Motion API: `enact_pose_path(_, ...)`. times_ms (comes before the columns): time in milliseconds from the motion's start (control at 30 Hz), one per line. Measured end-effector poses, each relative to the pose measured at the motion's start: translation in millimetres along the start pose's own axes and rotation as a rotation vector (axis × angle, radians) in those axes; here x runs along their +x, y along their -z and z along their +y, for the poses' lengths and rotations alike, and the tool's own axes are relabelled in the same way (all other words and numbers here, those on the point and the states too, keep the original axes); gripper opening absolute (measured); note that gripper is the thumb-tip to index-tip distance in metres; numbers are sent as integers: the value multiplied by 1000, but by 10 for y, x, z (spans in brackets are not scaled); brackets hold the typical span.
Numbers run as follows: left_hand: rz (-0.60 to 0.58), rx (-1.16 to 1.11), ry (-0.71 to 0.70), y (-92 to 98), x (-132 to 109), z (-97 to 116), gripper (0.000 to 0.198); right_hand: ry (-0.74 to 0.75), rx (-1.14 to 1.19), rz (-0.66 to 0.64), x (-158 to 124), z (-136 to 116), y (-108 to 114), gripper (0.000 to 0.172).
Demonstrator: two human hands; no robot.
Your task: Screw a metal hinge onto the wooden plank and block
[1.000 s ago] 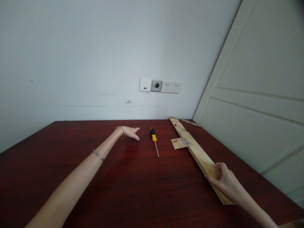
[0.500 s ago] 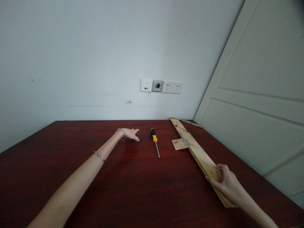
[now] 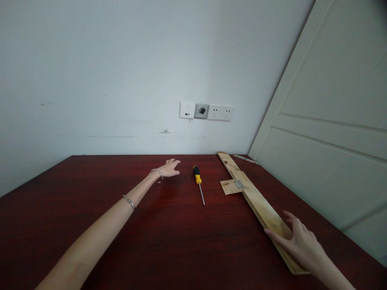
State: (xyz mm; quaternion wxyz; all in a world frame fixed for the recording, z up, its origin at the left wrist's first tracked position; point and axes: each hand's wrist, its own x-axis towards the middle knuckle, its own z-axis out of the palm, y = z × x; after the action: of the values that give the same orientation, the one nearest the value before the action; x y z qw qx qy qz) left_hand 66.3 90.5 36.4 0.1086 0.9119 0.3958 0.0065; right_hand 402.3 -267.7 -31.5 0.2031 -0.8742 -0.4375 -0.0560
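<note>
Palm over the dark red tabletop, my left hand (image 3: 169, 168) is open, fingers spread, holding nothing. Just to its right, untouched, lies a screwdriver (image 3: 198, 179) with a black and yellow handle, its shaft pointing toward me. A long wooden board (image 3: 260, 205) runs from the back of the table toward the front right. Across the near part of that board, my right hand (image 3: 302, 241) is spread open, the thumb at the left edge and the fingers raised by the right edge. A metal hinge (image 3: 239, 184) sits where a small wooden piece (image 3: 230, 187) meets the board's left side.
The red-brown table (image 3: 136, 249) meets a white wall (image 3: 121, 72) carrying sockets (image 3: 220, 113) and a switch panel. A pale panelled door (image 3: 326, 121) leans in along the right. Near the back right corner lies a thin light strip (image 3: 246, 159).
My right hand has loosened, its fingers lifting and spreading away from the board. My left hand has shifted slightly right and its fingers have turned. The view tilted a little.
</note>
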Motion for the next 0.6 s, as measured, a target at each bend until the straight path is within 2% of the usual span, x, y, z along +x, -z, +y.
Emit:
enact_pose_path(67, 79, -9, 13, -90, 18, -26, 69, -1, -68, 84, -2, -161, 97, 93)
enact_pose_path(133, 133, -25, 40, -191, 34, -56, 65, 104, -85, 154, 30, -432, 182, 83)
enact_pose_path(167, 150, -32, 57, -244, 44, -73, 65, 196, -41, 136, 62, -604, 205, 73)
enact_pose_path(233, 179, -38, 106, -355, 68, -112, 65, 354, 69, -13, 159, -992, 190, 48)
enact_pose_path(300, 190, -32, 157, -467, 96, -154, 66, 418, 108, -140, 291, -1396, 96, 35)
enact_pose_path(433, 212, 16, 198, -649, 112, -200, 68, 445, 32, -201, 595, -2067, -191, 33)
enact_pose_path(600, 272, 75, 179, -742, 58, -165, 72, 340, -38, -259, 879, -2516, -433, 42)
